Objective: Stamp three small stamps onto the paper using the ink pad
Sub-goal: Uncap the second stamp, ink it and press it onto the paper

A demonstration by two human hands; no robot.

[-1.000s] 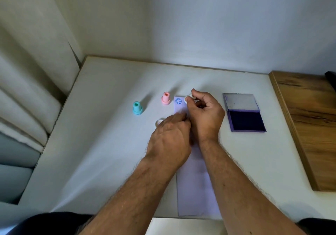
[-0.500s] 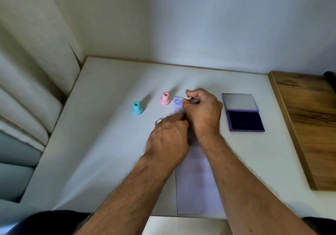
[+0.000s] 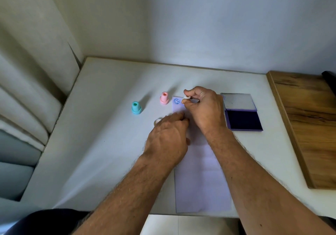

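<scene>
A long white paper [image 3: 198,176] lies on the white table [image 3: 101,143], with a blue smiley print [image 3: 176,101] at its far left corner. My right hand [image 3: 205,109] pinches a small white stamp [image 3: 186,97] just right of that print, at the paper's far end. My left hand [image 3: 169,136] rests fingers-down on the paper's left edge. A pink stamp [image 3: 164,98] and a teal stamp [image 3: 136,107] stand upright left of the paper. The open ink pad [image 3: 242,119] lies to the right.
A small white cap [image 3: 157,121] lies by my left fingertips. A wooden board [image 3: 307,125] adjoins the table on the right. A wall runs along the back, and cushions [image 3: 27,107] sit at the left.
My right hand has shifted the white stamp slightly left and down toward the paper beside the smiley print. My left hand stays on the paper.
</scene>
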